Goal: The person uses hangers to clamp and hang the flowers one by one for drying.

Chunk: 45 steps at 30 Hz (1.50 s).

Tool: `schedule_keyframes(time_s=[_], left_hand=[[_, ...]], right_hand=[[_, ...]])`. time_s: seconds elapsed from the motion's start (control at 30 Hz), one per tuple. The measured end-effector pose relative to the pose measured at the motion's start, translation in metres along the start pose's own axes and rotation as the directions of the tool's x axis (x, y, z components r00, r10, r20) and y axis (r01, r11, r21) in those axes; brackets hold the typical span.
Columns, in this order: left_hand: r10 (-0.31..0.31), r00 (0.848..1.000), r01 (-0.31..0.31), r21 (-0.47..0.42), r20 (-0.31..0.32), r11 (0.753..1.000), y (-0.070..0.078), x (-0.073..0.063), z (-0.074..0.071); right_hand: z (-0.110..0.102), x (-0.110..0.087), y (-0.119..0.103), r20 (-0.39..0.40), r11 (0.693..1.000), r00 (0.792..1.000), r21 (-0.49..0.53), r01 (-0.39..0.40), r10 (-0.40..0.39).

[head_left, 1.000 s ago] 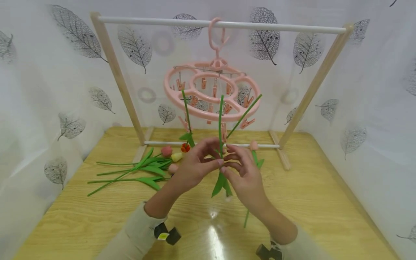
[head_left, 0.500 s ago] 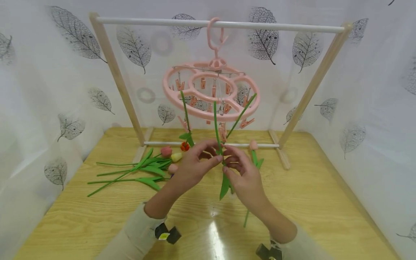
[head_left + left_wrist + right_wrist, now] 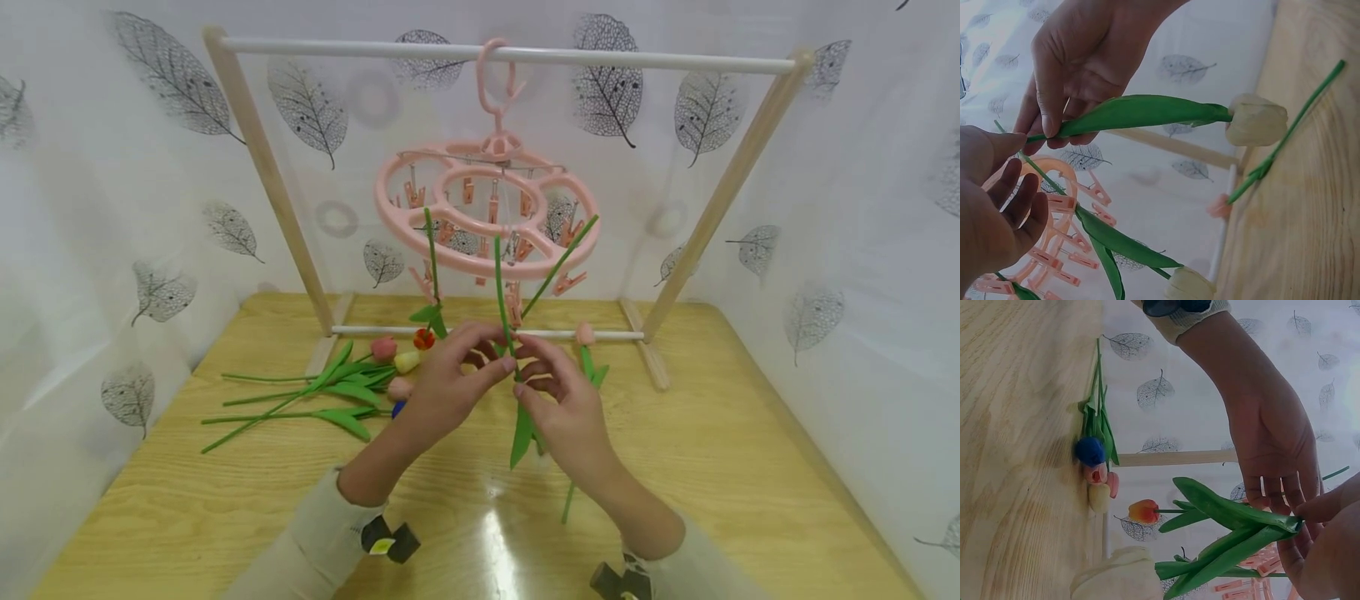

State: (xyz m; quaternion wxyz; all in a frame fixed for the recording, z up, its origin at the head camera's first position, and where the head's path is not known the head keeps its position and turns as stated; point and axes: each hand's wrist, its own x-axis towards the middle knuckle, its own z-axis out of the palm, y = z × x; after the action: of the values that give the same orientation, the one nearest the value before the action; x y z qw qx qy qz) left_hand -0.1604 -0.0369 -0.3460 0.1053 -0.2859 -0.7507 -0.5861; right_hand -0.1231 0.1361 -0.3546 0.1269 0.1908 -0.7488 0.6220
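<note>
A white tulip (image 3: 1257, 120) hangs head down between my hands, its green stem (image 3: 502, 287) rising toward the pink clip hanger (image 3: 480, 267). My left hand (image 3: 453, 379) pinches that stem between thumb and index finger. Just below, my right hand (image 3: 562, 400) pinches it where the leaves (image 3: 1229, 512) begin. In the head view the bloom is mostly hidden behind my right hand. Two other tulips hang upside down at the hanger: an orange-red one (image 3: 1143, 511) on the left and a second white one (image 3: 1188, 284) on the right. Small pink clips (image 3: 513, 307) dangle around the ring.
Several tulips (image 3: 352, 392) lie in a pile on the table's left, with pink, cream and blue blooms (image 3: 1089, 451). One pink tulip (image 3: 585, 335) lies at the right, its stem passing under my right forearm. A wooden rack (image 3: 273, 183) with a white bar (image 3: 637, 60) carries the hanger.
The held tulip's stem has shifted slightly left at the top, and its leaves have swung right. Both hands stay almost in place. The stems hanging at the ring sway a little.
</note>
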Motion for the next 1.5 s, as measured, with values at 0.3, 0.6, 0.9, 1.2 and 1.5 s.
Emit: schedule_keyframes(time_s=[0.3,0.6,0.9,1.2,1.5], left_hand=[[0.011,1.000,-0.011,0.011,-0.003,1.000,-0.001,-0.001,0.002],[0.041,0.999,-0.039,0.082,-0.014,0.996,-0.004,-0.002,0.004],[0.128,0.992,-0.124,0.157,-0.012,0.980,-0.003,0.002,0.001],[0.370,0.929,-0.334,0.381,-0.022,0.862,0.029,0.042,-0.016],[0.271,0.959,-0.273,0.503,0.077,0.820,0.045,0.069,-0.023]], right_hand=[[0.000,0.000,0.001,-0.027,1.000,1.000,0.007,0.003,-0.003],[-0.001,0.000,0.000,-0.022,1.000,1.000,-0.004,-0.010,0.010],[-0.004,-0.001,-0.002,-0.018,1.000,1.000,0.013,-0.025,0.026],[-0.018,0.005,-0.005,-0.119,1.000,0.993,0.010,0.015,-0.013],[-0.027,0.009,-0.009,-0.159,0.999,0.987,0.037,0.015,-0.009]])
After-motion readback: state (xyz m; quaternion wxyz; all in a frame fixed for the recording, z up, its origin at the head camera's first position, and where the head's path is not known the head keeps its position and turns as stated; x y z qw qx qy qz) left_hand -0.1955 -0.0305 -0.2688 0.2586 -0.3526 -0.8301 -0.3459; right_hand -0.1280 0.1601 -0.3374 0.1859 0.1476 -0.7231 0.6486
